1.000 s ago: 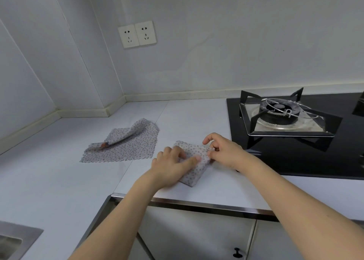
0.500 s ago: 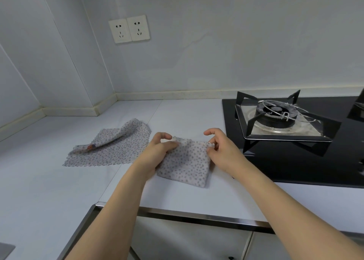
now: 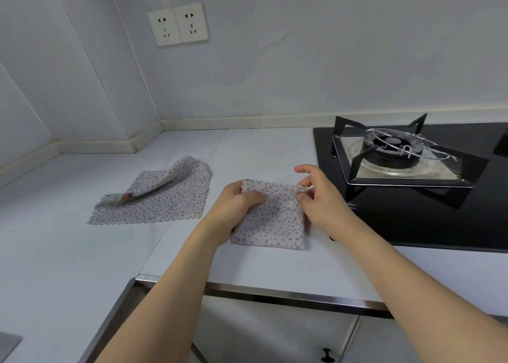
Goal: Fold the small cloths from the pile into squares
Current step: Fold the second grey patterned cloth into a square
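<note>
The folded cloth point(image 3: 270, 219) is lying near the front edge of the white countertop point(image 3: 275, 148), just beside the black stove point(image 3: 412, 225). It is already looking like a square, or very close to one. The left hand point(image 3: 233, 206) is pinching the far left corner of it, fingers curled over the cloth edge. The right hand point(image 3: 321, 197) is pinching the far right corner between thumb and fingers, with the index finger lifted free. So both hands are closed on the same cloth, each on one far corner.

More to the left on the countertop, toward the corner of the walls, the pile of cloths point(image 3: 159, 197) is waiting, apart from the folded one. Its top layer is turning up along one side, and a small coloured label is showing there.

I think this cloth is thin, soft and very light, so it is bending anywhere and not keeping a crease alone. The best places for holding seem to be the corners, where the layers meet. Pressing flat after each fold would probably help, because the layers could be sliding on the smooth surface.
</note>
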### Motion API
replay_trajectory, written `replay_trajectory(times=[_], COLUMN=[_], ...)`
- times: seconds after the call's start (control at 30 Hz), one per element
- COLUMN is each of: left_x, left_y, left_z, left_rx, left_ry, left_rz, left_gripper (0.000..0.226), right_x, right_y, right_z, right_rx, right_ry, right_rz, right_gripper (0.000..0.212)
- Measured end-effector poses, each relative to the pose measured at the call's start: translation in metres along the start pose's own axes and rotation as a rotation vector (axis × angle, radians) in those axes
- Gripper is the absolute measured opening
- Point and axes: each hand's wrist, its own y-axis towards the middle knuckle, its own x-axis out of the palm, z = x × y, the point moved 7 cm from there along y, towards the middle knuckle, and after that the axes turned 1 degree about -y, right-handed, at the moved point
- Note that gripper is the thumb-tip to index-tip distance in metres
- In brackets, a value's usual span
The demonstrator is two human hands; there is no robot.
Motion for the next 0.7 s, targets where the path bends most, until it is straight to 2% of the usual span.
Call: replay_trajectory(times=[0.07, 0.13, 0.23, 0.37, 0.5, 0.6, 0.7], left_x=[0.001, 0.004, 0.005, 0.004, 0.011, 0.014, 0.015], left_y=[-0.002, -0.002, 0.002, 0.01, 0.016, 0.015, 0.01], left_z=[0.004, 0.007, 0.007, 0.001, -0.001, -0.001, -0.001], left_rx=[0.121, 0.215, 0.204, 0.052, -0.078, -0.068, 0.03], left_ry=[0.155, 0.287, 0.381, 0.134, 0.014, -0.003, -0.046], left_rz=[0.102, 0.146, 0.186, 0.175, 0.017, -0.027, -0.044], left_gripper=[0.008, 0.009, 0.012, 0.026, 0.022, 0.01, 0.004], right_x=[-0.002, -0.002, 0.0, -0.005, -0.012, -0.013, -0.013], right_y=[0.002, 0.004, 0.004, 0.002, -0.004, -0.005, 0.0], right_z=[0.002, 0.005, 0.005, 0.002, 0.0, 0.0, 0.002], right_rx=[0.011, 0.034, 0.051, 0.003, -0.061, -0.075, -0.051], right_ry=[0.003, -0.013, 0.007, 0.167, 0.272, 0.265, 0.251], right_rz=[0.055, 0.074, 0.067, 0.089, 0.126, 0.137, 0.146], right_gripper=[0.05, 0.051, 0.049, 0.046, 0.05, 0.051, 0.048])
